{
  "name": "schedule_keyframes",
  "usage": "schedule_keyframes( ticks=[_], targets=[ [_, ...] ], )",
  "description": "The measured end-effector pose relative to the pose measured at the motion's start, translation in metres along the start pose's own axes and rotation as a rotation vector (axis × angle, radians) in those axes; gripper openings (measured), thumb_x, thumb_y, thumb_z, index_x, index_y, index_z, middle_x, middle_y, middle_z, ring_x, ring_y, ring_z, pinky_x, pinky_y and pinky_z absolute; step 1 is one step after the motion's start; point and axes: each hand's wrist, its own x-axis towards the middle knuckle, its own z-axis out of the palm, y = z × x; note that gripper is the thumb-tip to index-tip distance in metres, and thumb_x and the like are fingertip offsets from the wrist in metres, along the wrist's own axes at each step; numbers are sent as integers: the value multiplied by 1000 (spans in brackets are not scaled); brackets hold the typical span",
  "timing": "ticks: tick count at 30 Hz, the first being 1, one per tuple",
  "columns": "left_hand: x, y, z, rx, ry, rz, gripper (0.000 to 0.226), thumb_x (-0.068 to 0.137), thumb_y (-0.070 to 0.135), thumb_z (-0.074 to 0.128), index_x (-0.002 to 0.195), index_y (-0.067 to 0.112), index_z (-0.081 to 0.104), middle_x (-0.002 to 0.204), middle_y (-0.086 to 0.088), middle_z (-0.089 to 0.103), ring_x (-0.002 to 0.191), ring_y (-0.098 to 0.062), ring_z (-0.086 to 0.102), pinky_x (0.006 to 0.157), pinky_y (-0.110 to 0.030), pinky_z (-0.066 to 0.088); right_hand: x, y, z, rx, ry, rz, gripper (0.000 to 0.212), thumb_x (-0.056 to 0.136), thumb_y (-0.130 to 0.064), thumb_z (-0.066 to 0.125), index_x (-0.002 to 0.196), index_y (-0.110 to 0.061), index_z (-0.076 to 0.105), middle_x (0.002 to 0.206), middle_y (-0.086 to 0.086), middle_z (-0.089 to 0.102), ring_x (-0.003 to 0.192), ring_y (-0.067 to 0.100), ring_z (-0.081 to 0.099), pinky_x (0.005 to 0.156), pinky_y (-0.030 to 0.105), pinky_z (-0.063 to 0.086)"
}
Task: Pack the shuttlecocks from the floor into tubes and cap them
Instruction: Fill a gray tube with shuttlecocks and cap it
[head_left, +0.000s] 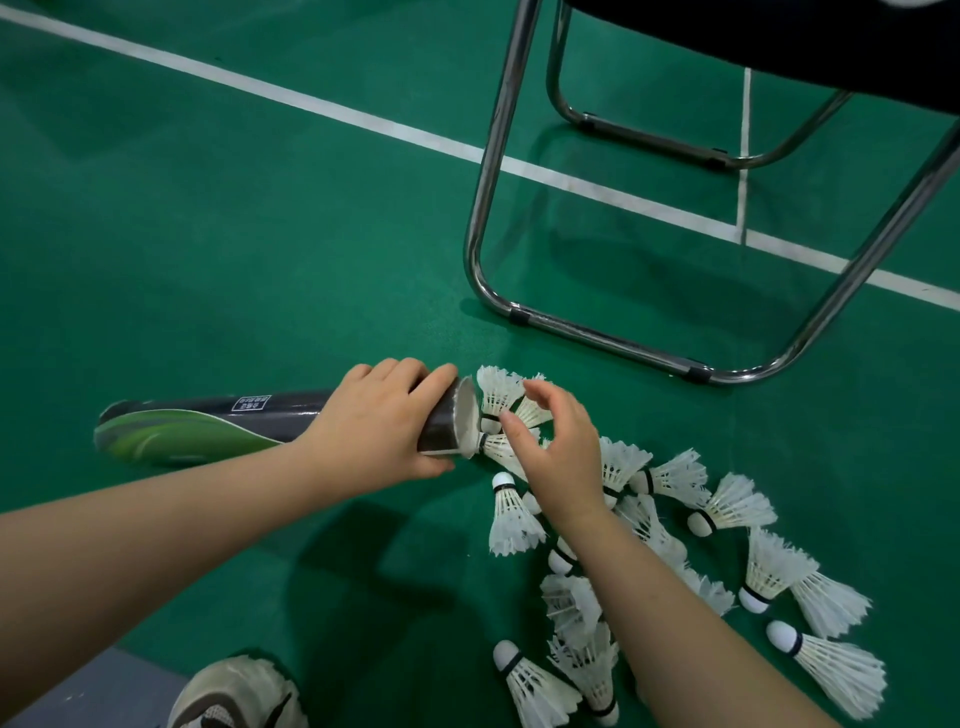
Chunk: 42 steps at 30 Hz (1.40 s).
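- The shuttlecock tube (270, 410) lies nearly flat just above the green court floor (208, 234). Its long axis runs left to right, and its open mouth faces right toward the pile.
- The left hand (379, 421) grasps the tube at the mouth end, with fingers wrapped over the top and the thumb underneath.
- One shuttlecock (501, 449) lies right at the mouth with its cork touching or just beside the rim and its feathers trailing right, so it is already lined up with the tube's axis.
- The right hand (566, 457) hovers over that shuttlecock and its neighbour. Its fingers are curved and spread, the thumb is close to the corks, and it grasps nothing that I can see.
- The right hand is much the nearer one to the loose birds. I judge the coming move to be a short push or pick leftward, cork first, into the mouth.
- The remaining shuttlecocks (727, 504) are scattered on the floor to the right of the tube and toward the person, pointing in mixed directions, so most of the packing looks undone.
- No cap shows in view.
- A chrome chair frame (488, 208) stands beyond the pile, with a white court line (311, 104) running past it.
- A shoe (234, 691) sits at the bottom edge of the view.
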Motion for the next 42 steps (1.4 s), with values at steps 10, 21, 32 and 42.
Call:
schedule_keyframes(
  ticks=[10, 21, 32, 42],
  targets=[
    [-12, -12, 7, 16, -36, -29, 91, 47, 60, 78, 118, 18, 40, 89, -7, 62, 75, -28, 62, 65, -36, 49, 17, 41, 23, -656, -353, 88, 62, 82, -23, 60, 139, -29, 35, 144, -7, 38, 135, 17, 29, 116, 49, 8],
    [-15, -10, 7, 29, -48, -44, 92, 45, 60, 79, 118, 18, 41, 87, -6, 62, 73, -28, 62, 63, -36, 50, 8, 7, 1, 45, -79, -40, 59, 76, -12, 64, 131, -22, 43, 108, -8, 47, 92, 2, 47, 75, 7, 36],
    [-22, -2, -2, -7, -7, -61, 85, 52, 64, 64, 118, 15, 42, 86, -7, 62, 74, -29, 63, 62, -37, 51, -20, -39, 2, 244, -304, -158, 60, 77, -24, 52, 135, -29, 37, 126, -13, 48, 115, 4, 48, 101, 24, 38],
    [-18, 1, -10, -62, 46, -76, 78, 56, 64, 46, 117, 16, 41, 87, -7, 62, 74, -29, 63, 64, -36, 51, -39, -35, 16, 263, -63, -225, 48, 82, -40, 47, 128, -27, 43, 128, -25, 42, 122, -6, 41, 107, 31, 35]
  ],
)
